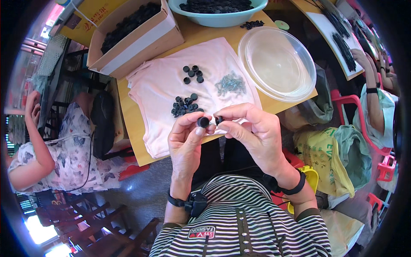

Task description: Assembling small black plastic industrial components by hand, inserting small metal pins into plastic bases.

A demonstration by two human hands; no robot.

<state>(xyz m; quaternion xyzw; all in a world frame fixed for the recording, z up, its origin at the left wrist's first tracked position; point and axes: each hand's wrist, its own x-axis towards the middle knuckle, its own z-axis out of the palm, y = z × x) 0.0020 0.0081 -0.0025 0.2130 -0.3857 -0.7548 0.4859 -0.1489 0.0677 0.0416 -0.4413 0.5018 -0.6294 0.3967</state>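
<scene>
My left hand [186, 135] pinches a round black cap [203, 122], its hollow side turned up. My right hand [252, 130] pinches a small black piece [219, 120] close to it. A thin shiny bit shows between the two pieces, too small to name. Both hands are over the near edge of a pale pink cloth [160, 92]. Just beyond my left hand lies a heap of small black parts [184, 106]. Farther off sit several loose black caps [192, 73]. To their right is a pile of small silvery pieces [231, 83].
A cardboard box [141, 47] of black parts stands at the far left of the wooden table [132, 147], beside a pale blue basin [214, 19] of black parts. Clear round plastic lids or tubs [280, 64] lie right. Other people sit on both sides; yellow sacks [323, 160] stand right.
</scene>
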